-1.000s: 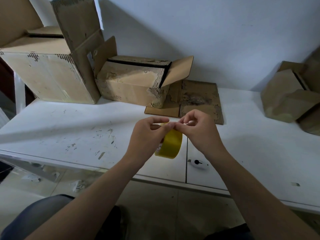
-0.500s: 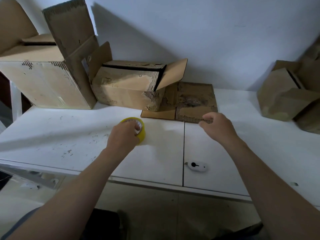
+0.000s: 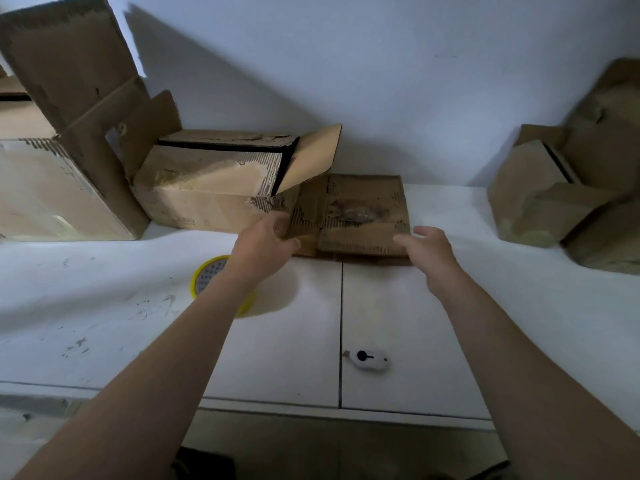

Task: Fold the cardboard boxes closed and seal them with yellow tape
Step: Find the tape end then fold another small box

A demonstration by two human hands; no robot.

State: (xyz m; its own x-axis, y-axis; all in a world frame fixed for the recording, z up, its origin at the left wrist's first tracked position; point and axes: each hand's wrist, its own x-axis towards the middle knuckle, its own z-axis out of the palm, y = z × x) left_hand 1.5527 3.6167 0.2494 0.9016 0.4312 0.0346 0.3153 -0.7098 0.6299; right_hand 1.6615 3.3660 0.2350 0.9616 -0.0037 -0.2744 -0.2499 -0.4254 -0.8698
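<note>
A flattened cardboard box (image 3: 360,213) lies on the white table (image 3: 519,306) against the wall, at the centre. My left hand (image 3: 266,240) grips its near left corner, thumb on top. Spread and holding nothing, my right hand (image 3: 427,249) hovers at the box's near right corner; whether it touches the cardboard is unclear. The yellow tape roll (image 3: 207,275) lies flat on the table, left of centre, partly hidden under my left forearm.
A mid-sized open box (image 3: 207,188) lies on its side just left of the flat one. A big open box (image 3: 59,161) stands at the far left. Crumpled boxes (image 3: 561,202) pile at the right. A small white cutter (image 3: 369,359) lies near the front edge.
My left hand let go of the tape roll, now lying flat on the table, and moved to the flat box's corner. My right hand reached forward to the box's right side.
</note>
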